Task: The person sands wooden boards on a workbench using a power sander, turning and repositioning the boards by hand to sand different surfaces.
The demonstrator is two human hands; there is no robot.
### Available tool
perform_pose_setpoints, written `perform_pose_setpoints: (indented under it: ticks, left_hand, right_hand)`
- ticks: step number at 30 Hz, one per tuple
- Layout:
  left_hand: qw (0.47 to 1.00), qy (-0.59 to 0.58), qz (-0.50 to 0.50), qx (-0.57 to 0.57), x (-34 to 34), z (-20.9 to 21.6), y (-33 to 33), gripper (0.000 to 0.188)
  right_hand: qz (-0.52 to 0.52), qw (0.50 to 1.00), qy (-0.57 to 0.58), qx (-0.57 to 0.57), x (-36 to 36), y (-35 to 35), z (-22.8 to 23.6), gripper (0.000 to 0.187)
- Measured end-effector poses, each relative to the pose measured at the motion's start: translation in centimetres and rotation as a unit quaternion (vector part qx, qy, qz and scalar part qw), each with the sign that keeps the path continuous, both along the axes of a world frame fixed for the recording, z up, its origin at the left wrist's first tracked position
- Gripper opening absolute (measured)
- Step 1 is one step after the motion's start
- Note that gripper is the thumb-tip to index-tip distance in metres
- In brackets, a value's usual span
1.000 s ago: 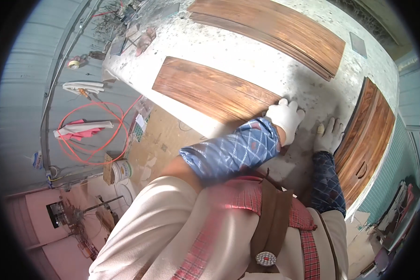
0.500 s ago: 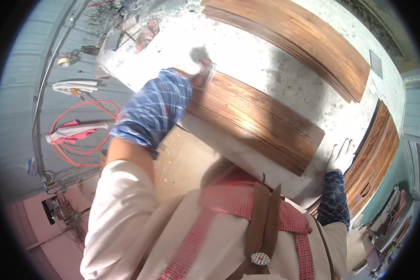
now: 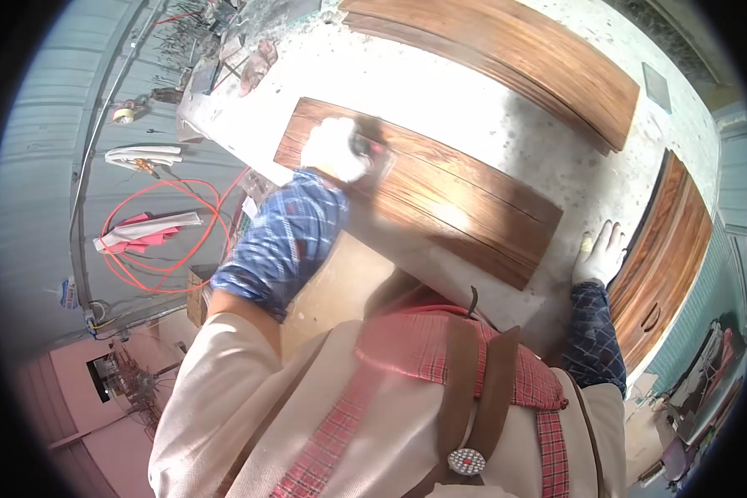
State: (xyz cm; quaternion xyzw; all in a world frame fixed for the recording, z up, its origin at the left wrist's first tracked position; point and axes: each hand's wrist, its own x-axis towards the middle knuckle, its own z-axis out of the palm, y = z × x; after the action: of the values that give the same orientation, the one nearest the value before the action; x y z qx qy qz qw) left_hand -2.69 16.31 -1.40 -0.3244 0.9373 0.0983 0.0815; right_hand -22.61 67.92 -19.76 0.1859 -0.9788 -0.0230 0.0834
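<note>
My left hand (image 3: 332, 149), in a white glove, is closed on a small flat-based hand tool (image 3: 373, 158) with red and dark parts. Blur and the hand itself hide its exact kind. The tool rests on the left part of a brown wood-grain panel (image 3: 465, 195) with long lines along it. My right hand (image 3: 599, 255), also gloved, lies with fingers spread on the white speckled table (image 3: 523, 124). It is just beyond the right end of that panel, beside another wood-grain panel (image 3: 668, 249) with a dark oval pull. Blue checked sleeve covers reach over both forearms.
A stack of wood-grain boards (image 3: 506, 62) lies along the table's far side, with a small grey plate (image 3: 656, 87) at its right. A crumpled brown cloth (image 3: 258, 66) sits at the far left. Left of the table, an orange hose (image 3: 112, 261) loops near white-and-pink cloth (image 3: 149, 232).
My left hand and the tool have shifted from the panel's far edge toward me and slightly right, uncovering its left end. My right hand stays in place; the whole view has shifted slightly.
</note>
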Motion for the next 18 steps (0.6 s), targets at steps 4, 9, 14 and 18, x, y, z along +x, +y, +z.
perform_pose_setpoints:
  ticks: [4,9,14,18]
  left_hand:
    - [0.964,0.231,-0.098,-0.087,-2.7,-1.4,12.8,0.027]
    - [0.968,0.103,-0.221,0.053,-6.2,0.2,24.6,0.036]
    - [0.958,-0.013,-0.267,0.100,-5.1,0.1,29.9,0.036]
    - [0.978,0.080,-0.185,0.045,-1.8,-0.1,24.2,0.032]
  right_hand:
    - [0.000,1.000,-0.021,-0.015,0.2,-1.3,1.4,0.065]
    - [0.004,0.999,-0.003,-0.053,0.1,-1.1,0.2,0.064]
    - [0.013,0.998,-0.002,-0.066,0.0,-1.0,-0.2,0.065]
    - [0.010,0.999,0.030,-0.033,-0.4,-0.5,-0.8,0.064]
